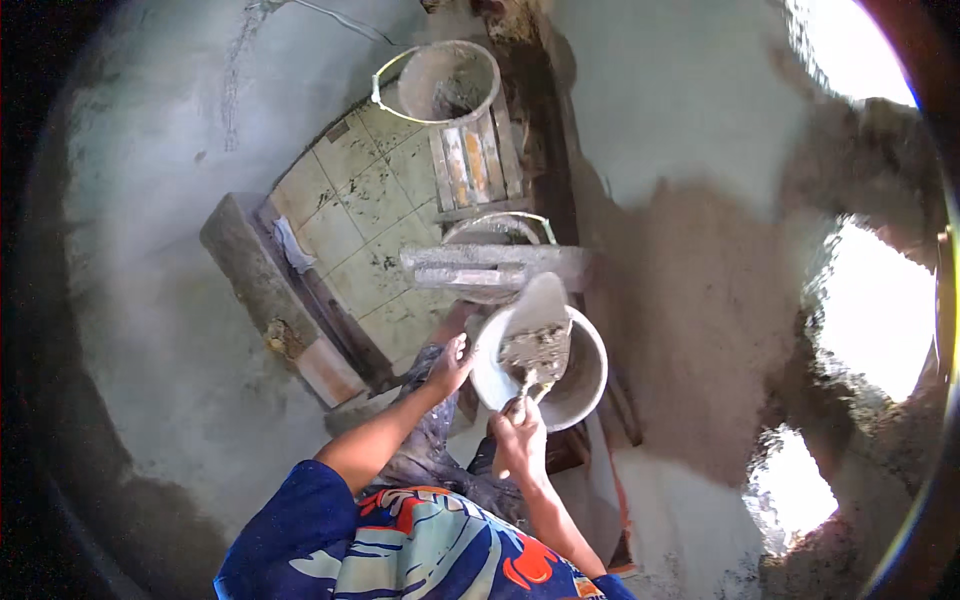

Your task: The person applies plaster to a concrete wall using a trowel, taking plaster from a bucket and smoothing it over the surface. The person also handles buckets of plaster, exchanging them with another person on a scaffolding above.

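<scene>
My right hand (520, 440) is closed around the handle of a trowel (543, 298) with a broad blade. A lump of grey-brown wet mortar (538, 350) lies on the lower part of the blade, over the mouth of a pale round bucket (592, 385). The blade's tip reaches past the bucket's far rim. My left hand (450, 368) is beside the bucket's left side with its fingers stretched out, and no tool shows in it. Whether those fingers touch the rim is hard to see.
A mortar-smeared board (500, 262) lies beyond the bucket, partly covering a second bucket (490, 228). Farther off, a large bucket (478, 62) stands by a slatted wooden stand (470, 165). Spattered tiles (355, 205) lie left, bounded by a ledge (270, 275). A partly plastered wall (690, 300) rises right.
</scene>
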Action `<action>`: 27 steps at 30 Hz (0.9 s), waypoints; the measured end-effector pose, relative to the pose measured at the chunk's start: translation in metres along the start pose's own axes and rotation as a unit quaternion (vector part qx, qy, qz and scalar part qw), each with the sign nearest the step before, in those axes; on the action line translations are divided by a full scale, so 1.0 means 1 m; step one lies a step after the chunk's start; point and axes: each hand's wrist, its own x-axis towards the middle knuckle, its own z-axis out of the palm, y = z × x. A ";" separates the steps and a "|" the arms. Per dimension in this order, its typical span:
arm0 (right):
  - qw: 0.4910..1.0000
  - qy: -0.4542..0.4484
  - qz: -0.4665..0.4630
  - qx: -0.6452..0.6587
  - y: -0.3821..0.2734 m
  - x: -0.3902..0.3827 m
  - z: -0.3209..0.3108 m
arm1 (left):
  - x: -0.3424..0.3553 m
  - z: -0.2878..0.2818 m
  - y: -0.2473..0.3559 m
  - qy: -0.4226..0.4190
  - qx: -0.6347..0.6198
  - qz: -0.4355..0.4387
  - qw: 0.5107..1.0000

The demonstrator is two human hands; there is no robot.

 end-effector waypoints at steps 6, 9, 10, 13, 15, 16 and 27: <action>0.935 -0.088 -0.112 -0.325 -0.123 -0.035 0.004 | -0.032 -0.051 0.182 -0.008 -0.017 0.032 0.999; 0.866 -0.159 -0.166 -0.443 -0.173 -0.018 0.019 | -0.023 -0.078 0.167 -0.034 -0.166 -0.067 0.983; 0.854 -0.158 -0.210 -0.449 -0.201 -0.023 0.014 | -0.020 -0.078 0.185 -0.051 -0.215 -0.077 0.972; 0.797 -0.196 -0.328 -0.468 -0.247 0.029 0.021 | 0.005 -0.078 0.201 -0.062 -0.338 -0.140 0.929; 0.798 -0.183 -0.321 -0.476 -0.263 0.069 0.032 | 0.030 -0.074 0.217 -0.045 -0.371 -0.135 0.918; 0.773 -0.185 -0.358 -0.490 -0.262 0.096 0.042 | 0.042 -0.077 0.224 -0.005 -0.393 -0.110 0.913; 0.677 -0.130 -0.505 -0.519 -0.282 0.288 0.159 | 0.191 -0.152 0.273 0.105 -0.465 -0.001 0.879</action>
